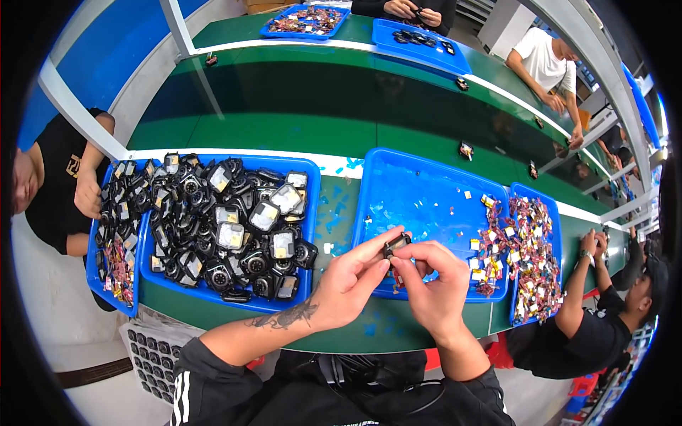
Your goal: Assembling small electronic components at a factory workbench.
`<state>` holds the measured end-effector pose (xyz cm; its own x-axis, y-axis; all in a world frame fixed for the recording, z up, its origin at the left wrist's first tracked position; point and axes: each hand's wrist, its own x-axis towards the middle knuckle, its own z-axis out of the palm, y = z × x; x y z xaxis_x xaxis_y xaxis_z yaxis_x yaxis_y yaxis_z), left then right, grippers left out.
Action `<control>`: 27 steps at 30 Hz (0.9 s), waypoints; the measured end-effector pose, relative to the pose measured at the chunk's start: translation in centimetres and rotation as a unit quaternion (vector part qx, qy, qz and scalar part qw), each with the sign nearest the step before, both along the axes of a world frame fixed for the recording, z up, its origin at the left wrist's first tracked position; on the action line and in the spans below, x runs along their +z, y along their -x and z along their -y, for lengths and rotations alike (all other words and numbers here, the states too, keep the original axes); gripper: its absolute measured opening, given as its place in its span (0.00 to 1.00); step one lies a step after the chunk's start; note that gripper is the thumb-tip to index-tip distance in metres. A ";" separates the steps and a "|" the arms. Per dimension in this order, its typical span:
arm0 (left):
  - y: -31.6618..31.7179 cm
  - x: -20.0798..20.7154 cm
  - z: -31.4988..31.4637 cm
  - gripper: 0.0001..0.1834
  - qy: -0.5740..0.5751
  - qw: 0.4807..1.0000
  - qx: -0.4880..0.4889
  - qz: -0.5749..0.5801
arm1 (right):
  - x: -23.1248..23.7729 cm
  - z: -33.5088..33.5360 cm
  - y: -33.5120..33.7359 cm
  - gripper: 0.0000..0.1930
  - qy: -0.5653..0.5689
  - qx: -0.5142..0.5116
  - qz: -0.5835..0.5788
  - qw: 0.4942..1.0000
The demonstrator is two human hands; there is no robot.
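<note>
Left hand (348,290), right hand (435,290) pinch black casing (398,243) over blue rectangular tray (401,188); probably midway: red-yellow components (490,245) inside, square black casings (231,236) piled left of it.

black held piece (396,244), black cases (253,265), blue trays (405,202), green bench (277,131), white-striped black sleeve (213,380)

Bright, fairly even light covers the scene. The glossy green belt (298,128) mirrors dark shapes. The left hand (347,285) and right hand (435,287) look sharp; a white post (79,110) at left bows near the black fisheye rim.
</note>
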<state>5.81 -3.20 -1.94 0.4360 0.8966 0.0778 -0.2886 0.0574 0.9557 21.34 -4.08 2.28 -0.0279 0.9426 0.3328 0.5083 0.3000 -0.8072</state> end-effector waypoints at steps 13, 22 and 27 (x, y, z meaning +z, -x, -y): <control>0.4 0.2 0.2 0.23 -0.020 0.998 -0.039 0.054 | -0.7 -0.1 -0.7 0.12 0.002 -0.018 0.041 0.999; -0.2 0.7 0.0 0.21 -0.092 0.987 0.061 0.117 | -1.4 3.0 -1.1 0.21 0.115 0.036 -0.254 0.960; 0.1 1.4 0.0 0.14 -0.123 0.988 0.097 -0.009 | -0.6 3.6 -0.5 0.20 0.101 0.054 -0.231 0.966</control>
<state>5.71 -3.24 -0.53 0.2611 0.9184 0.2972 -0.2549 -0.2314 0.9389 21.79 -7.66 1.70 -0.0219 0.9895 0.1429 0.0539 0.1439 -0.9881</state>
